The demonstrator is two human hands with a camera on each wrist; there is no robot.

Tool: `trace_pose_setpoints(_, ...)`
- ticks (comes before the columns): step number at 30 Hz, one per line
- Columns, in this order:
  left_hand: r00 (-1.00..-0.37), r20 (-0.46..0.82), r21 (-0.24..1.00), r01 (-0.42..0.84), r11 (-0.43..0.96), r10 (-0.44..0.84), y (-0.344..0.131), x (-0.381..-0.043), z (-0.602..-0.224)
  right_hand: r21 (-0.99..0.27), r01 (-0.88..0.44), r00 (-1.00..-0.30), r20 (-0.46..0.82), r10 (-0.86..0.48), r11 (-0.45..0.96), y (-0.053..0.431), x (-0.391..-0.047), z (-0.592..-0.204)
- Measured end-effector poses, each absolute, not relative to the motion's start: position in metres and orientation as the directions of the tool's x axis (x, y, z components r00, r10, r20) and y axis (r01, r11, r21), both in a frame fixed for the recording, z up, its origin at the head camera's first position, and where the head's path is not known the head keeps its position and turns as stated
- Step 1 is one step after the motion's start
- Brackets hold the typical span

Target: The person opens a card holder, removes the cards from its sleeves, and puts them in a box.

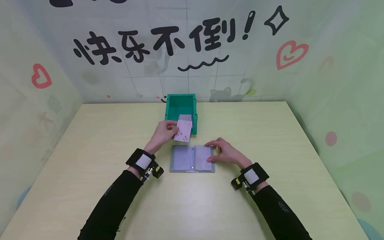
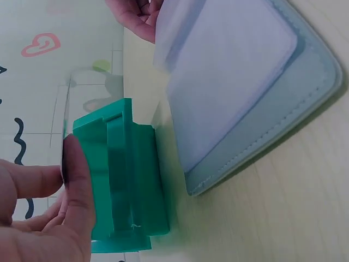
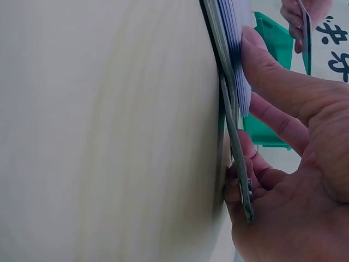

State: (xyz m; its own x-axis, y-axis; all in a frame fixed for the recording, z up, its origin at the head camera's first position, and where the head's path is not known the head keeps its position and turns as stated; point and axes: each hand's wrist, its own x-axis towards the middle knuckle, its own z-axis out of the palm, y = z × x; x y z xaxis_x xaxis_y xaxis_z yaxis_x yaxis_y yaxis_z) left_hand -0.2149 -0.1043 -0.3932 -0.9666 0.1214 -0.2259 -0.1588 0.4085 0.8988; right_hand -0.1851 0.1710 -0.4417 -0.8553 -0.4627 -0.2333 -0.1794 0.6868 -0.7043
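My left hand (image 1: 163, 133) pinches a small pink card (image 1: 183, 131) with a floral print between thumb and fingers, just above the front of a green bin (image 1: 166, 111). Seen edge-on in the left wrist view, the card (image 2: 66, 109) stands upright. Below it, a card album (image 1: 182, 158) with a pale blue-grey cover lies open on the table, showing translucent sleeve pages. At the album's right edge, my right hand (image 1: 225, 152) grips it, thumb on the pages. The right wrist view shows the thumb (image 3: 267, 60) against the stacked sleeves and other fingers around the cover's edge.
Another purple card (image 1: 185, 117) shows at the bin's front, partly hidden behind the held card. The light wooden table (image 1: 120, 133) meets a printed backdrop (image 1: 132, 86) at its back edge. Each wrist carries a strapped camera, the left one (image 1: 157, 172) close beside the album.
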Motion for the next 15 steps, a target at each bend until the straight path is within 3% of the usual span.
trace_pose_setpoints(15, -0.995, -0.012, 0.920, -0.049, 0.389, -0.095, -0.080, -0.241, -0.394, -0.698, -0.181, -0.856, -0.235, -0.461, 0.693, 0.170, -0.186, -0.442)
